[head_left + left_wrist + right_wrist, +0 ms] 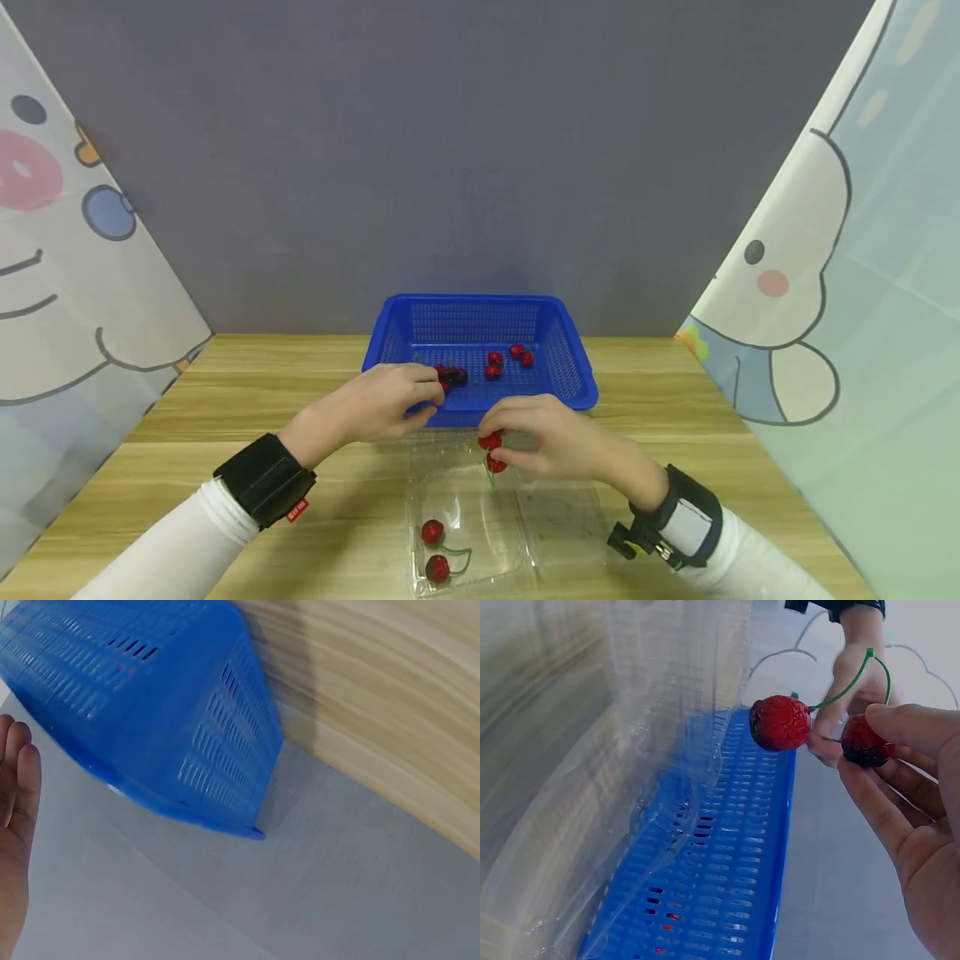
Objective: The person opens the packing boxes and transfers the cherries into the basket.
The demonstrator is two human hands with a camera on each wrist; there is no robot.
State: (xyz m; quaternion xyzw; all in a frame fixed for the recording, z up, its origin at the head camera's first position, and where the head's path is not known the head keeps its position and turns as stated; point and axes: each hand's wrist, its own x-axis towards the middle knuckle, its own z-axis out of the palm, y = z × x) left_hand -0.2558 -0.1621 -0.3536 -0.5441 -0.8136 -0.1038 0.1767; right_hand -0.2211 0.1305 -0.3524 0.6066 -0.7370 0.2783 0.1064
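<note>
My right hand (543, 433) pinches a dark red cherry (862, 742) between thumb and fingers. A second red cherry (780, 722), joined to it by a forked green stem, dangles beside it. The pair is above the far end of a clear plastic box (480, 500), close to the front of a blue basket (577, 375). My left hand (390, 400) hovers over the basket's front left edge, fingers loosely bent and nothing visible in them. Near its fingertips lie dark cherries (454, 376) and some redder ones, partly hidden by that hand.
Further right in the basket are several red cherries (517, 351). Two stemmed cherries (432, 532) lie at the near left of the plastic box, whose lid (566, 521) is folded out to the right. A grey panel (480, 167) stands behind the wooden table (285, 367).
</note>
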